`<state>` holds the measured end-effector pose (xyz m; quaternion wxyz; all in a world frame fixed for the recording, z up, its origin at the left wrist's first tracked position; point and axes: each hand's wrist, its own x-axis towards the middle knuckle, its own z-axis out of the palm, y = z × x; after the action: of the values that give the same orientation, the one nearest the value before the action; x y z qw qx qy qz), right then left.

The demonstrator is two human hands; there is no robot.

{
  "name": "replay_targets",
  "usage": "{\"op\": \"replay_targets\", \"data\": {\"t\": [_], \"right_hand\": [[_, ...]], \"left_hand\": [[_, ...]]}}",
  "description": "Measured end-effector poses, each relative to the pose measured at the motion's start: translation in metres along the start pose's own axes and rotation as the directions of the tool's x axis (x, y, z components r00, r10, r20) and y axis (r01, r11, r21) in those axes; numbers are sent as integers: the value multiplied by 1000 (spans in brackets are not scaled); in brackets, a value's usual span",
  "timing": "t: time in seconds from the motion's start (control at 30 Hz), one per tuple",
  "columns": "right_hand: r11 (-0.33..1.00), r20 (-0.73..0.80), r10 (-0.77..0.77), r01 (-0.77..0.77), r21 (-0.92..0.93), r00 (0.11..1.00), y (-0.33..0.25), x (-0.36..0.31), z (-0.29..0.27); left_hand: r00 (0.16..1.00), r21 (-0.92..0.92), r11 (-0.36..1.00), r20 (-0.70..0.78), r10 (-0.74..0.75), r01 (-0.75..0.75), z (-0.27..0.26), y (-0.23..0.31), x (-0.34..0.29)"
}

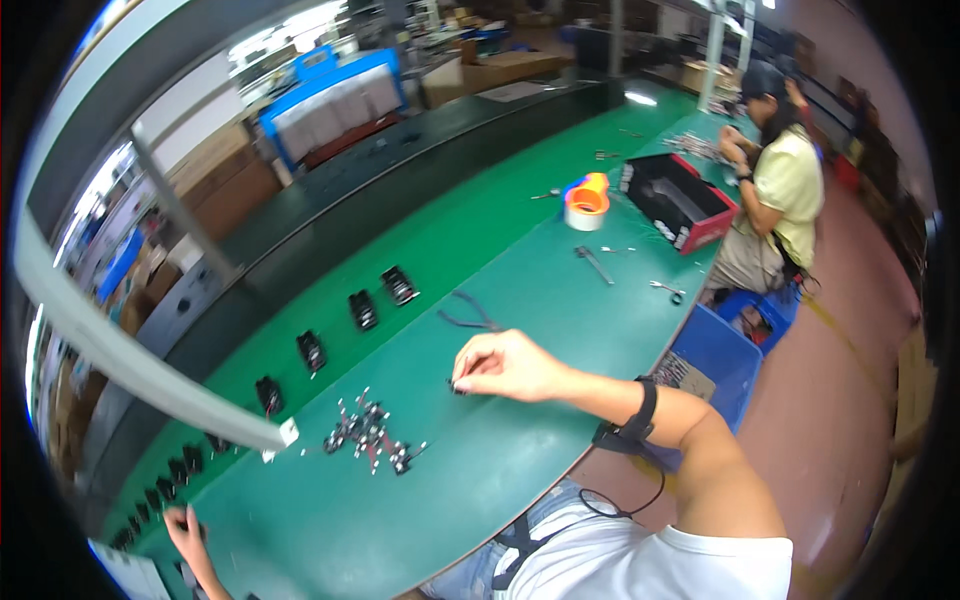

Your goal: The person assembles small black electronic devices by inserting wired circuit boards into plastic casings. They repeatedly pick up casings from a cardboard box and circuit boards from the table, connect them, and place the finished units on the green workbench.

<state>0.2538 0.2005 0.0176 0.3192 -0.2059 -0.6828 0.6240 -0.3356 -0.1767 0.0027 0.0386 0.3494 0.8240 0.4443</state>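
My right hand (512,366) is raised over the middle of the green table, thumb and fingertips pinched on a small black part (458,389). Left of it lies a loose pile of small black parts with red wires and white connectors (368,434). At the lower left, my left hand (186,535) curls its fingers about a dark piece, apparently one of the black units lined up there; the hand is small and partly blurred. Several black block-shaped units (311,351) stand in a row on the bright green strip. Dark-handled pliers or tweezers (470,314) lie beyond my right hand.
A roll of tape (586,208), a black and red open box (680,203) and small tools (594,265) lie to the right. Blue bins (722,362) stand beside the table edge. A slanting grey post (150,345) crosses the left. A co-worker (785,180) works at the far right.
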Motion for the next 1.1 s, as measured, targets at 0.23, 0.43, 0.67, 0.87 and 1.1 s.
{"op": "replay_targets", "data": {"t": [0.23,0.43,0.67,0.87,1.1], "right_hand": [[924,135,-356,370,-99,925,-89,39,54],[760,79,-635,640,-117,768,-106,55,102],[728,72,-665,667,-159,743,-83,65,110],[679,199,-631,658,-326,750,-75,73,121],[713,72,-600,574,-403,797,-50,83,133]], "left_hand": [[785,-129,802,164,597,-583,82,275,-49],[716,-482,682,147,682,-551,176,359,-81],[814,-774,548,75,576,-316,223,310,-97],[861,-840,459,-20,508,-290,240,278,-99],[733,-216,712,-353,581,-668,266,269,-108]]}}
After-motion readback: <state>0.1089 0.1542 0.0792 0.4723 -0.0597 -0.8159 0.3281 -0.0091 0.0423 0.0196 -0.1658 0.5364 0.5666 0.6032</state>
